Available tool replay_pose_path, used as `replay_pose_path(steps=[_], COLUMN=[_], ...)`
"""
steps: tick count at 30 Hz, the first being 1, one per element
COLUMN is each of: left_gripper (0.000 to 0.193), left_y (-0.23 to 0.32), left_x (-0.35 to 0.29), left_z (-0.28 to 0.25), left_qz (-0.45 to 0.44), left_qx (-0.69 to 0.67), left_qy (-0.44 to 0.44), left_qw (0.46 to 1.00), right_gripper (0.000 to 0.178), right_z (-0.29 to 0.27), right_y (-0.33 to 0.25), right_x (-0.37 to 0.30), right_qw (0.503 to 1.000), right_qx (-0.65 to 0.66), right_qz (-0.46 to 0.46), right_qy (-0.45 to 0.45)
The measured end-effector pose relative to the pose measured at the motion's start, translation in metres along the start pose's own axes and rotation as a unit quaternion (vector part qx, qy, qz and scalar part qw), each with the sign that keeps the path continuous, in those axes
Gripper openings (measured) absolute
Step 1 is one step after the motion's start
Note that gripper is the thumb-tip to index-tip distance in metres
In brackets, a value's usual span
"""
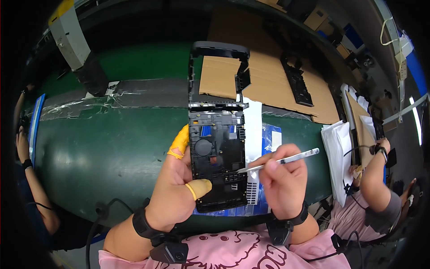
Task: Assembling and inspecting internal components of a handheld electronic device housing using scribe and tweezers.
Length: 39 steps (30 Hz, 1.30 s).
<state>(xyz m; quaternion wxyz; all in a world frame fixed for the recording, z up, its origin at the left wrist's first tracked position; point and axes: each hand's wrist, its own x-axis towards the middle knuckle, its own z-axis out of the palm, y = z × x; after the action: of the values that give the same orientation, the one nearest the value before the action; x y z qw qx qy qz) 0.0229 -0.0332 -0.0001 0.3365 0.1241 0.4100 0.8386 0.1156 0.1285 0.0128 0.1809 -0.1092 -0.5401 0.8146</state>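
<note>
My left hand [177, 190], with yellow finger cots on its thumb and a finger, grips the left edge of a black plastic housing [215, 157]. The thumb lies flat on the housing's lower part. Ribs, small holes and a round recess show on the panel, and an open black frame [218, 45] extends beyond it; whether the two are one piece, I cannot tell. My right hand [284, 184] holds silver tweezers [295, 157] in a pinch. Their tip is at the housing's right side, just above a row of small slots. Anything in the tip is too small to see.
Beneath the housing lie a white sheet and blue-and-white packaging [271, 139] on the green table [112, 148]. Beyond is flat cardboard [268, 87] bearing another black plastic part [296, 80]. White sheets [336, 143] are stacked at right. Other people's arms [374, 179] show at both sides.
</note>
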Motion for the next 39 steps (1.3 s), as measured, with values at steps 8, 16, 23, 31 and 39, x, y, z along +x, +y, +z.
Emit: replay_pose_path(steps=[8,16,23,31,39], left_gripper=[0.071,0.059,0.052,0.036,0.038], left_y=[0.009,0.008,0.006,0.0,-0.009], left_x=[0.002,0.005,0.001,0.006,0.005], left_z=[0.007,0.006,0.004,0.005,0.013], left_qz=[0.047,0.065,0.077,0.037,-0.008], left_qx=[-0.107,-0.085,-0.056,-0.078,-0.101], left_qy=[0.056,0.109,0.1,0.134,0.102], left_qw=[0.992,0.988,0.99,0.987,0.99], right_gripper=[0.019,0.018,0.015,0.013,0.022], right_z=[-0.032,-0.039,-0.032,-0.034,-0.034], right_y=[0.018,0.031,0.029,0.029,0.002], right_x=[-0.019,-0.02,-0.02,-0.022,-0.024], right_qw=[0.986,0.984,0.982,0.986,0.992], right_qx=[-0.093,-0.115,-0.141,-0.123,-0.078], right_qz=[0.066,0.087,0.095,0.067,-0.041], right_qy=[0.118,0.104,0.084,0.086,0.09])
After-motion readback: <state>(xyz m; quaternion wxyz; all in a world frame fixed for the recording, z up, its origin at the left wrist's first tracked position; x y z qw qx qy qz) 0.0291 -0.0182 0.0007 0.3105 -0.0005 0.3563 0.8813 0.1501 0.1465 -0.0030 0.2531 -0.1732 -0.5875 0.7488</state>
